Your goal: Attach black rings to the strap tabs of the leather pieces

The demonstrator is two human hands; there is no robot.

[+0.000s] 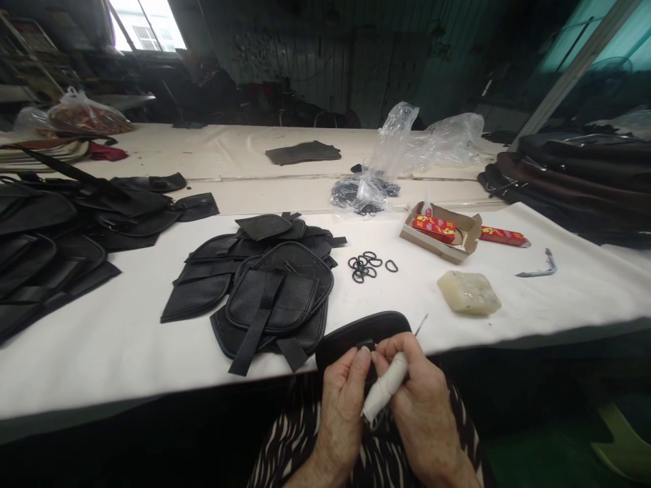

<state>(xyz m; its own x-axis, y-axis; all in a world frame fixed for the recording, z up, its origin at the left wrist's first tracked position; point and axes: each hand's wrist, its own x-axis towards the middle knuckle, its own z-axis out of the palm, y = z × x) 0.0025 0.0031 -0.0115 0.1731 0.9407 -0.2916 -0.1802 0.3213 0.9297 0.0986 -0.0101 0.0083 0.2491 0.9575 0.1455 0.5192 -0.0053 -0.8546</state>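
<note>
My left hand (pixel 346 386) and my right hand (pixel 417 393) are closed together just below the table's front edge, over my lap. They pinch a black leather piece (pixel 361 335) that rests against the edge. A needle (pixel 421 325) sticks up beyond my right hand. A finger of my right hand is wrapped in white tape (pixel 386 390). A stack of black leather pieces (pixel 264 285) with straps lies just left of my hands.
Several black rings (pixel 366 266) lie mid-table, beside a pale wax block (pixel 468 293), an open cardboard box (pixel 441 234) with red packets, and a metal hook (pixel 539 270). More black leather (pixel 61 237) is piled far left, dark bags (pixel 580 176) far right, plastic bags (pixel 397 156) behind.
</note>
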